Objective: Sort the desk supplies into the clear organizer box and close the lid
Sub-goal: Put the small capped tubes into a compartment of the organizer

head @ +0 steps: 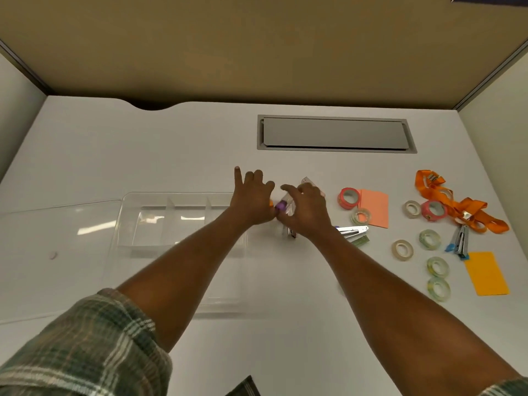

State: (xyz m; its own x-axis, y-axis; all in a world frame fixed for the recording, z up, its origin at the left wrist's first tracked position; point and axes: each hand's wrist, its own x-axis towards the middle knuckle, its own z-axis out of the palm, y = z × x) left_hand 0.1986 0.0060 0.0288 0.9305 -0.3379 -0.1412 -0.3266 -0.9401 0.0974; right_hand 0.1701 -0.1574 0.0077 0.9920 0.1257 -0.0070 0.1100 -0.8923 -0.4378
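Note:
The clear organizer box (183,197) lies open on the white desk, its dividers showing and its lid (57,224) folded flat to the left. Just past the box's right end my two hands meet. My right hand (307,214) grips a small clear case (310,182) that has a purple end (280,206). My left hand (253,200) pinches that purple end with thumb and curled fingers, index finger pointing away. A bit of orange (271,202) peeks out beside my left hand. Whatever lies under the palms is hidden.
To the right lie two pink tape rolls (349,198) (434,210), several pale tape rolls (402,250), a salmon note pad (375,208), an orange pad (486,277), an orange lanyard (463,205), a silver stapler (352,231) and a blue stapler (460,242). A grey cable hatch (334,134) sits behind.

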